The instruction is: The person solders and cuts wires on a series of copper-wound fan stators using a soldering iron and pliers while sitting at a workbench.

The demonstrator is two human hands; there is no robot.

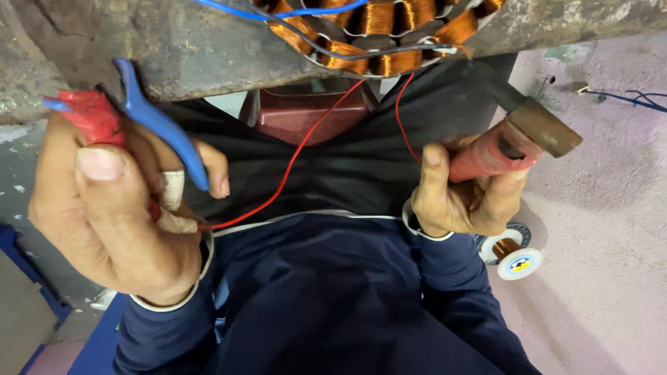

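- left hand (104, 208) is clenched round a pair of pliers with red and blue handles (142, 114), thumb lying over the red grip, fingers (215, 170) curled behind the blue one
- a thin red wire (292, 163) runs from that fist up toward the stator with copper windings (379, 35) sitting at the edge of the worn grey desk (187, 48)
- right hand (462, 198) is grasping the red handle of a tool (497, 153), which has a brown metal end (549, 128) tilted up to the right, just under the desk edge
- second red wire (401, 118) hangs from the stator down near the right hand
- blue wire (278, 12) crosses the windings
- small spool of copper wire (511, 253) lies on the pinkish floor, just beside the right wrist
- dark red box (306, 111) under the desk, between the hands
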